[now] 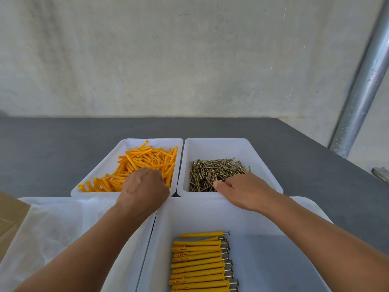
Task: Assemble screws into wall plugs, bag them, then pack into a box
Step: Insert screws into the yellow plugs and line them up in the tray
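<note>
Loose orange wall plugs (143,163) fill the far left white bin (126,144). My left hand (144,187) reaches into that bin with its fingers curled down among the plugs; what it holds is hidden. Brass screws (212,171) lie heaped in the far right white bin (259,157). My right hand (245,189) is down in the screw pile, fingertips hidden, thumb at the heap's near edge. Assembled plugs with screws (200,264) lie in a neat row in the near right bin (273,260).
A near left bin (63,201) holds clear plastic bags (52,228). Brown cardboard (10,213) shows at the left edge. The bins stand on a grey table (52,148) before a pale wall. A metal pole (362,89) rises at the right.
</note>
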A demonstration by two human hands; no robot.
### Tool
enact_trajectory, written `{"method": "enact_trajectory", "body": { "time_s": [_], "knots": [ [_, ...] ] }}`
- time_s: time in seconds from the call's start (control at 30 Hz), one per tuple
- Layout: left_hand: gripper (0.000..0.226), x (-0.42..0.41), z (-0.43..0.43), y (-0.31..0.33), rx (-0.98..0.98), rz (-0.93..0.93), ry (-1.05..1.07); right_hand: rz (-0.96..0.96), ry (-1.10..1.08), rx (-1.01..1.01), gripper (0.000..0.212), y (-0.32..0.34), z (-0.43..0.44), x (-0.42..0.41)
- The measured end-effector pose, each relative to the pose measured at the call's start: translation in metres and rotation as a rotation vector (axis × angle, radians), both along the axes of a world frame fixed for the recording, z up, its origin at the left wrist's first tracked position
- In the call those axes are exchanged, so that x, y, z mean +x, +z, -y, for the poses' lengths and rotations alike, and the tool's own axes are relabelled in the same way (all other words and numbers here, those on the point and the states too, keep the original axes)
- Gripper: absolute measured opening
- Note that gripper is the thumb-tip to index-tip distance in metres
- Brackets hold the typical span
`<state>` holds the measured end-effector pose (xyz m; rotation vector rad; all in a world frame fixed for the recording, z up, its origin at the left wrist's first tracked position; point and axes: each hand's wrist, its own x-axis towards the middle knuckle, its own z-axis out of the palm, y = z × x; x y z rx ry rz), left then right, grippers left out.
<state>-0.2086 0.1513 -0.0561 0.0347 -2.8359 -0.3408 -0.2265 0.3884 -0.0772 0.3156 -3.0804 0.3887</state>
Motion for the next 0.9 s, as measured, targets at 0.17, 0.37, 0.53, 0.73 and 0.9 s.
{"method": "enact_trajectory", "body": {
  "time_s": [0.17, 0.37, 0.53, 0.73, 0.9],
  "knots": [
    [0.010, 0.002, 0.002, -0.001, 0.135, -0.074, -0.018, -0.067, -0.088, -0.155, 0.033, 0.004, 0.000, 0.000],
    [0.012, -0.002, 0.005, -0.003, 0.141, -0.106, -0.038, -0.090, -0.095, -0.270, 0.019, 0.009, 0.000, 0.000],
    [0.012, 0.001, 0.003, -0.003, 0.178, -0.180, -0.040, -0.115, -0.088, -0.339, 0.027, 0.014, 0.002, 0.003],
    [0.014, 0.003, -0.003, 0.005, 0.330, -0.375, -0.044, -0.223, -0.056, -0.447, 0.023, 0.023, 0.005, 0.008],
    [0.015, 0.003, -0.008, 0.016, 0.921, -0.317, -0.107, -0.244, -0.050, -0.761, 0.021, 0.031, 0.006, 0.009]
  ]
}}
